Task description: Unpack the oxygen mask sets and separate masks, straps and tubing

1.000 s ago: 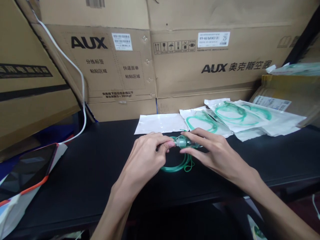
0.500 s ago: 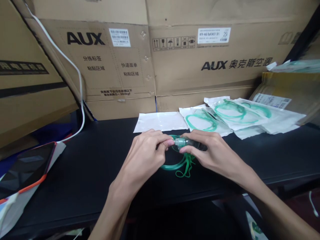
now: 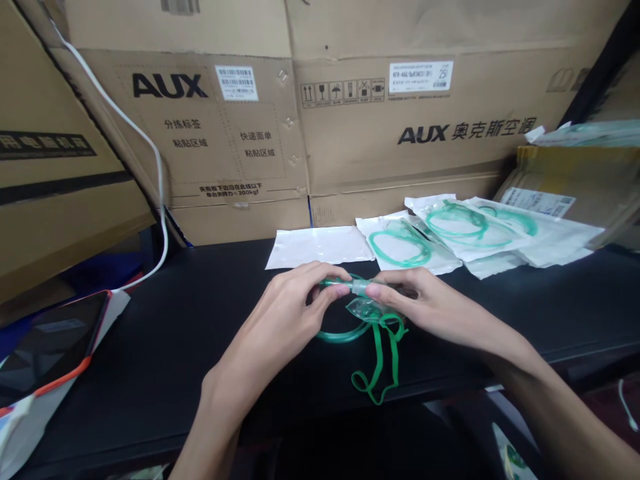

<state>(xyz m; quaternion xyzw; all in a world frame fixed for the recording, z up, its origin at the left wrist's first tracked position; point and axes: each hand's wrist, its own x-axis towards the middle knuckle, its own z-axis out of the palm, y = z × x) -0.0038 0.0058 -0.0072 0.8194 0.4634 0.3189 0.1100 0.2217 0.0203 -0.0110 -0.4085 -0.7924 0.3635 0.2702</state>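
Observation:
My left hand (image 3: 295, 303) pinches the end of a green plastic tube (image 3: 345, 336), whose loop hangs below and behind the fingers. Against that end sits a pale translucent connector (image 3: 359, 287), held from the other side by the thumb and fingers of my right hand (image 3: 430, 303). Under the connector the clear, green-tinted oxygen mask (image 3: 366, 309) shows in part, and my right fingers cover the rest. Its green elastic strap (image 3: 394, 363) dangles toward the table's front edge.
Behind my hands lie a flat white pouch (image 3: 320, 248) and several pouches with coiled green tubing (image 3: 400, 248). Large cardboard boxes (image 3: 240, 220) wall off the back. A phone (image 3: 55, 333) with a white cable (image 3: 159, 173) lies at the left on the black table (image 3: 150, 373).
The mask's strap has dropped lower and spread out, and more of the mask shows beneath my hands. My right fingers have moved onto the connector. The view has shifted slightly.

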